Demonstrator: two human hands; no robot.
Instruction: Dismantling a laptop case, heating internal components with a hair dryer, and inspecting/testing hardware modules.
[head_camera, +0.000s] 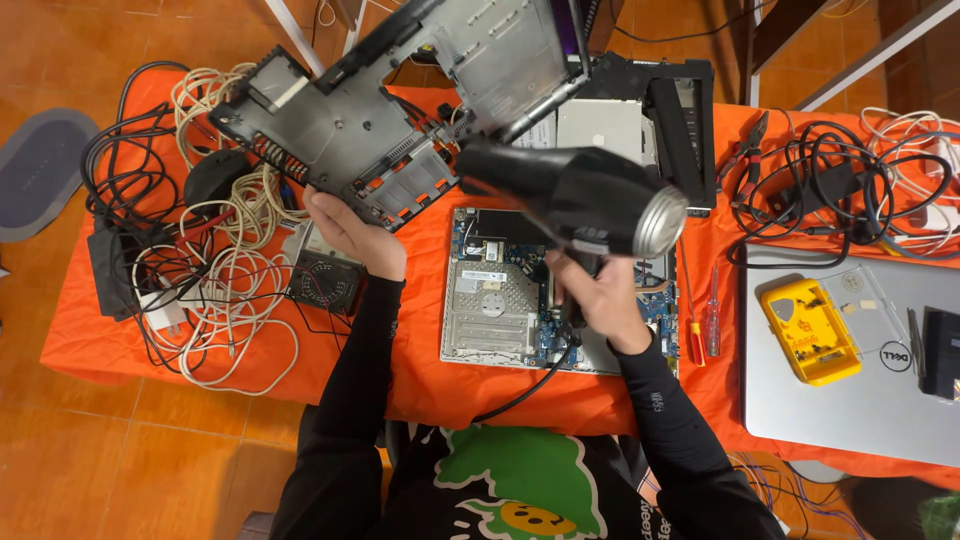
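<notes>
My left hand grips the lower edge of a grey and black laptop bottom case and holds it tilted up above the orange table. In my right hand is the handle of a black hair dryer with a silver end, its body pointing toward the raised case. Its black cord runs down toward my chest. Below both hands, flat on the table, lies a bare laptop motherboard assembly with blue circuit board and a silver drive plate.
A tangle of white and black cables and a small fan fill the left side. At the right lie a closed silver laptop, a yellow parts box, a screwdriver, pliers and more cables. Another dismantled case sits behind.
</notes>
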